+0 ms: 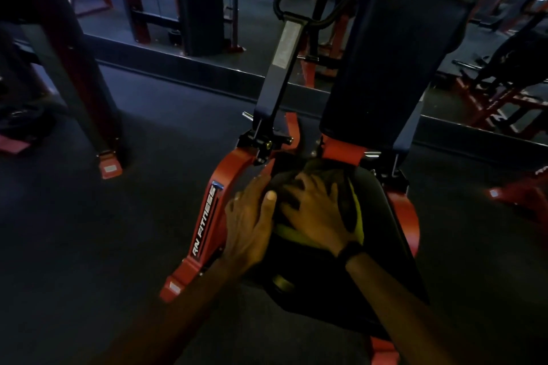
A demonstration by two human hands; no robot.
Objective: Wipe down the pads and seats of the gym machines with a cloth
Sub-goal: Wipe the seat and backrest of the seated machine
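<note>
Pressing along the seat's left edge, my left hand (250, 218) lies flat and unclenched, thumb over the dark cloth with yellow-green trim (350, 207). My right hand (315, 210) spreads open on that cloth — bunched at the black padded seat's (382, 231) rear, below the upright black back pad (397, 62). Open dark floor (133, 231) lies left.

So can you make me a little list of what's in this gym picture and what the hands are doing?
place: dim gym, dark floor
machine: red frame
seat: black seat pad
backrest: tall black back pad, upright
cloth: dark with yellow edge, lying on the seat
left hand: flat on the seat's left edge
right hand: fingers spread, pressing the cloth
wrist: black band
</note>
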